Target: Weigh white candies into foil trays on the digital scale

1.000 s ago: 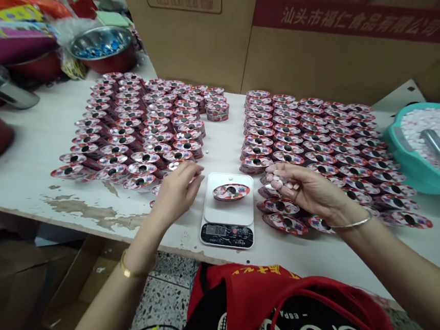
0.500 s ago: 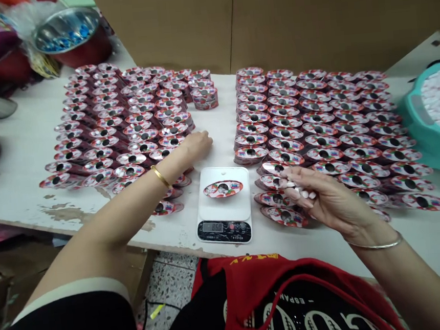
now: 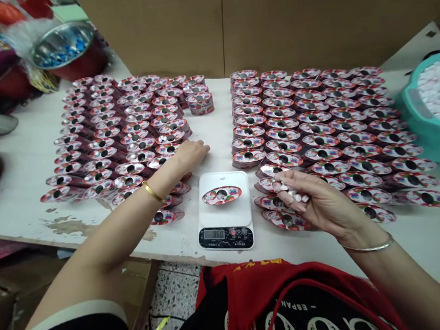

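Note:
In my right hand (image 3: pixel 309 193) are several small white candies (image 3: pixel 295 197), held in closed fingers above the nearest packs of the right-hand group. My left hand (image 3: pixel 192 154) reaches over the right edge of the left-hand group of packs (image 3: pixel 134 126). Its back faces me, its fingertips point down out of sight, and I cannot see whether it grips a pack. Between my hands, one red and white pack with a round dark opening (image 3: pixel 221 195) stands on a white digital scale (image 3: pixel 226 218). The display appears to read 86.0.
Rows of similar packs (image 3: pixel 320 141) stand on the right of the white table (image 3: pixel 218 149). A teal basin (image 3: pixel 427 116) of white candies with a metal scoop is at far right. A metal bowl of blue-wrapped pieces (image 3: pixel 64 47) stands at back left. Behind rises a brown panel (image 3: pixel 162 31).
The camera view has shifted slightly. My left hand remains by the left-hand packs, a little lower in the picture. My right hand still holds the white candies, and the pack stays on the scale.

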Demonstrator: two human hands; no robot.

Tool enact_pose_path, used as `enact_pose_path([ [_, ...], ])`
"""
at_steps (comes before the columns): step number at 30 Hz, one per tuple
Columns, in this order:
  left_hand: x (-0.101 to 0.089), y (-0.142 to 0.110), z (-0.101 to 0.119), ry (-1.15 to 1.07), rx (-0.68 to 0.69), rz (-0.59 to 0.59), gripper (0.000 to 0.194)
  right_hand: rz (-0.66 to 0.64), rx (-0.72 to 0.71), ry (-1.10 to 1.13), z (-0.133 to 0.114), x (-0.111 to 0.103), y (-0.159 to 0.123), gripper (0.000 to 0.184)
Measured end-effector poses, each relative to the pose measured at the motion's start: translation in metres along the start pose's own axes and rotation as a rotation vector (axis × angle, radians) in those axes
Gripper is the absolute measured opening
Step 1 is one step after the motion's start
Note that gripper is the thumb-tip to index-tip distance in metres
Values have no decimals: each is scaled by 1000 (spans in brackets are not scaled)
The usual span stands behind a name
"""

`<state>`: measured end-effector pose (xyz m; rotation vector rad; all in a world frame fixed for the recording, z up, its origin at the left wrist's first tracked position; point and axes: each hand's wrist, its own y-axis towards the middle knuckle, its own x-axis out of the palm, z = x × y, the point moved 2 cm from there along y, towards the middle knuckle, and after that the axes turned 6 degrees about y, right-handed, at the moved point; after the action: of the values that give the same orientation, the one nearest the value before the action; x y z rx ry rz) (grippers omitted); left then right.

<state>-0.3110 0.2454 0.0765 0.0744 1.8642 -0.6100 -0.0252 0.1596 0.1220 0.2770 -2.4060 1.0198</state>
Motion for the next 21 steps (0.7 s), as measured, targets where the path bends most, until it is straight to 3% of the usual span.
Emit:
enact_pose_path([
  [2,-9,-8,4,-105,82,37,29,19,6,17,0,-1,-1,20],
  [6,-18,-26,21,-497,380,67,21,-40,35,26,0,2,-2,17],
  [8,-16,-30,28,-567,419,59,21,-49,28,14,0,5,-2,19],
  [21,-5,-30,47,-344,469,160,22,-62,-13,-44,8,5,0,20],
])
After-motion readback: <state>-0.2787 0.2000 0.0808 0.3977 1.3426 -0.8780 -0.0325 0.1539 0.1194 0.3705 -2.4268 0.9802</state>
